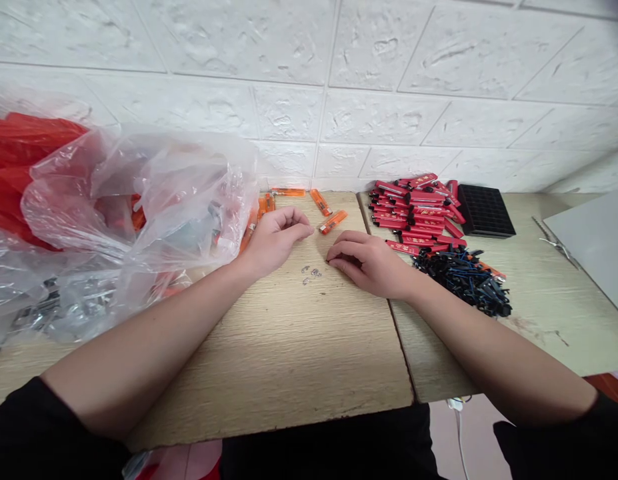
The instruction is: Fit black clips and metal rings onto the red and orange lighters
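My left hand [281,237] is just above the table, thumb and forefinger brought together; anything between the tips is too small to name. Across from it, my right hand [369,263] rests low over the wood, its fingertips pinched near the surface, with a tiny dark speck at the tips that I cannot identify. Between the hands lie several small metal pieces [315,273]. Just beyond the fingers is an orange lighter [333,221], with a second orange lighter [320,202] behind it. More orange lighters [265,204] lie behind my left hand, partly hidden.
A clear plastic bag [189,193] bulges over the table's left side, beside red plastic [33,167]. To the right are piled red lighters [423,210], a heap of black parts [463,280], a black gridded tray [486,210] and a metal tool [556,243]. A white brick-patterned wall [289,40] stands behind.
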Action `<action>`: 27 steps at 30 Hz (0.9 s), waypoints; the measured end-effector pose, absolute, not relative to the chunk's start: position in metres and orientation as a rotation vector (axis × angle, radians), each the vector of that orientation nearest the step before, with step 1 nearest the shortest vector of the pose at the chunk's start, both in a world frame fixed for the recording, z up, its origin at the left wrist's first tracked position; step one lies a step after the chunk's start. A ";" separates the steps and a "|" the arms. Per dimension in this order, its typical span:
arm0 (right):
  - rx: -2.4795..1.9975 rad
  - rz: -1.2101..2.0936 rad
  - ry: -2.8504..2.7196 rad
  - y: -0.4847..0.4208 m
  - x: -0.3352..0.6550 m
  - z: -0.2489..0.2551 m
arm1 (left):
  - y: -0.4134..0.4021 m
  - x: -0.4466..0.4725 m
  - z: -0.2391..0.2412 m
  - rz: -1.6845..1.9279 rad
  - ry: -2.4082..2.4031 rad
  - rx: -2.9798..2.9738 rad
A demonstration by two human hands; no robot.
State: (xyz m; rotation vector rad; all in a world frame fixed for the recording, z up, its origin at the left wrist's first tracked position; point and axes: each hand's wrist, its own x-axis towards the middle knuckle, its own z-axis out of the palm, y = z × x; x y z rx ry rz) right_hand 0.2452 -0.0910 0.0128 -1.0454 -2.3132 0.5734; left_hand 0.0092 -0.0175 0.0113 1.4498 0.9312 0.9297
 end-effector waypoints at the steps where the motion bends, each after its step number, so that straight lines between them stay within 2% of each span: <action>1: -1.054 0.576 -2.305 -0.091 0.245 0.013 | -0.017 0.009 0.011 0.931 0.932 1.450; 27: -1.196 0.368 -2.321 -0.088 0.239 0.006 | -0.018 0.010 0.012 0.926 0.951 1.433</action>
